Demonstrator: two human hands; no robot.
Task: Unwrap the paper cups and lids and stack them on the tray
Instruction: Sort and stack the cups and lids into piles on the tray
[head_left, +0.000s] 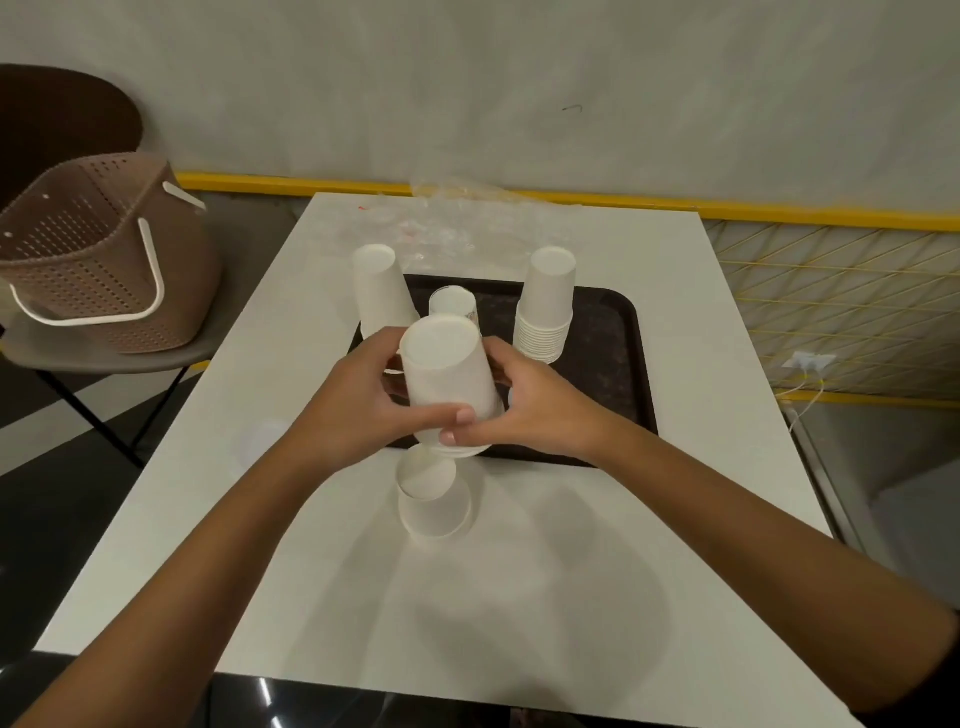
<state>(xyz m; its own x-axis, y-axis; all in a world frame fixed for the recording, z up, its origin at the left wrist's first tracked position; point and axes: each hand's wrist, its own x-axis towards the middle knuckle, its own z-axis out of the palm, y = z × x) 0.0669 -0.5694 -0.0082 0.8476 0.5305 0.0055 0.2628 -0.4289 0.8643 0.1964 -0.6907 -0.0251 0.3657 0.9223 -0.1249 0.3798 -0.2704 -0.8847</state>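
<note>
Left hand (358, 395) and right hand (535, 410) clasp an inverted cup stack (447, 374), partly hiding its rims and the tray (613, 364).

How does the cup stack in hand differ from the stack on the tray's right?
Left hand and right hand grip the held stack; the right stack stands free on the tray. The right stack shows many nested rims, the held stack few. Both are white, bases up.

On the table (623, 571) before me sits the tray (618, 364), cup stacks (548, 306) on it, one cup (434, 499) nearer, a basket (98, 249) left.
</note>
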